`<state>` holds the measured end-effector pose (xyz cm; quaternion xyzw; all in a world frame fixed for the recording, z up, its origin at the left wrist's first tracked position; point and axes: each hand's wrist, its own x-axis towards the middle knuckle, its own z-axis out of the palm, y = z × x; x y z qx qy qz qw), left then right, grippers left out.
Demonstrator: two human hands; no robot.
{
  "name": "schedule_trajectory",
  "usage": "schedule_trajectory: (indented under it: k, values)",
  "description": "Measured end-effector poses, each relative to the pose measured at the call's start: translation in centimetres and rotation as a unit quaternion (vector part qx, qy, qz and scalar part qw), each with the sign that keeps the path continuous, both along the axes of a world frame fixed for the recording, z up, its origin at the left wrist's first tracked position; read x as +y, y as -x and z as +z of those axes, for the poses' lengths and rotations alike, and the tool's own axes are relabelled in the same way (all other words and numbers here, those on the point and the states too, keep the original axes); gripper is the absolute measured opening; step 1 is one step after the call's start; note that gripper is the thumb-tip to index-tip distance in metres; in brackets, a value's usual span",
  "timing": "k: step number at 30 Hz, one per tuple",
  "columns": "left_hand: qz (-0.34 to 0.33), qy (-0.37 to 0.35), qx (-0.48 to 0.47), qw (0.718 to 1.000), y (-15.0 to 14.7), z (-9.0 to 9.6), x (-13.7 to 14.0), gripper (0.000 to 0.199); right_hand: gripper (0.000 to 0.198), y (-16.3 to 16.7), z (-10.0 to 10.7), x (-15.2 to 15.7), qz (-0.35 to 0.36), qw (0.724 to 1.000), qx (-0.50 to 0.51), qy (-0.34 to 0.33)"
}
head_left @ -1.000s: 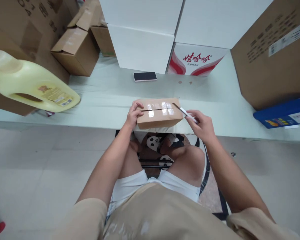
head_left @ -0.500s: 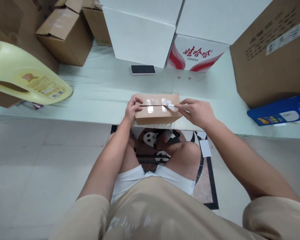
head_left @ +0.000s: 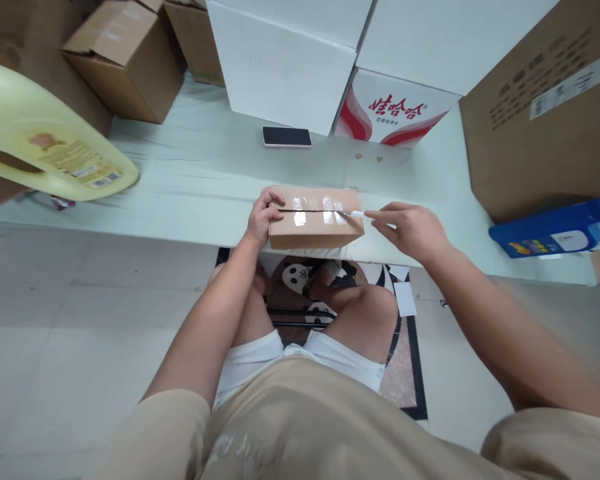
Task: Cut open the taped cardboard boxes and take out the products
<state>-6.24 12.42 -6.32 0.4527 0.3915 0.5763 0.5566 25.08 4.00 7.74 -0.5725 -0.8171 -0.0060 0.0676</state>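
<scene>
A small brown cardboard box [head_left: 316, 240] lies near the front edge of the table, clear tape across the seam on its top. My left hand [head_left: 264, 217] grips the box's left end, thumb and fingers on the top near the seam. Between the fingertips of my right hand [head_left: 410, 227] is a small knife with a white handle [head_left: 357, 214]. Its thin dark blade rests at the right part of the seam; how deep the tip goes I cannot tell. Behind the box lies a phone [head_left: 287, 137], dark side up.
On the left stand a yellow jug [head_left: 65, 147] and several cardboard boxes [head_left: 130, 60]. White cartons [head_left: 290, 73] are stacked at the back. To the right are a large brown carton [head_left: 540, 133] and a blue bottle [head_left: 555, 230]. The pale-green table [head_left: 190, 167] ends just before my knees.
My right hand has drawn the knife to the right along the seam, toward the box's right end. The left hand keeps its hold. The view has shifted slightly.
</scene>
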Motion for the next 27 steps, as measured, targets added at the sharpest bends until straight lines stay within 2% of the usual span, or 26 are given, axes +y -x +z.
schedule_trajectory:
  k: [6,9,11,12,15,17,20,23,25,27]
  values:
    - [-0.023,0.009,-0.021,0.999,0.1,1.1,-0.6,0.027,0.034,-0.9,0.6,0.2,-0.022,1.000,-0.009,0.019]
    - [-0.018,0.006,-0.022,1.000,0.1,1.3,-0.7,0.026,0.034,-2.2,0.4,-0.5,-0.001,0.999,0.033,0.013]
    - [-0.012,0.003,-0.018,1.000,0.1,1.4,-0.7,0.026,0.035,-3.4,-0.9,-1.4,-0.002,0.995,0.095,-0.004]
    - [-0.011,0.002,-0.016,1.000,0.1,1.4,-0.7,0.026,0.035,-4.1,-2.0,-1.8,-0.024,0.991,0.126,-0.023]
    - [-0.016,-0.002,-0.014,1.000,0.2,1.5,-0.9,0.026,0.041,-5.5,-6.9,-2.6,-0.176,0.968,0.166,-0.067]
    - [-0.020,0.001,-0.012,1.000,0.2,1.5,-0.9,0.026,0.049,-5.9,-10.3,-2.6,-0.270,0.951,0.151,-0.028]
    - [-0.020,0.013,-0.001,1.000,0.3,1.6,-0.7,0.026,0.056,-5.9,-13.7,-1.6,-0.312,0.938,0.143,0.047]
    - [-0.028,0.027,0.023,0.999,0.7,1.8,-0.2,0.027,0.055,-5.5,-14.5,0.0,-0.328,0.930,0.154,0.058]
    - [-0.022,0.023,0.057,0.998,1.0,2.2,-0.1,0.031,0.051,-4.8,-13.8,0.7,-0.335,0.925,0.174,0.045]
    - [0.029,0.000,0.112,0.993,1.5,2.9,-0.7,0.042,0.046,-3.4,-12.5,0.8,-0.306,0.922,0.236,0.020]
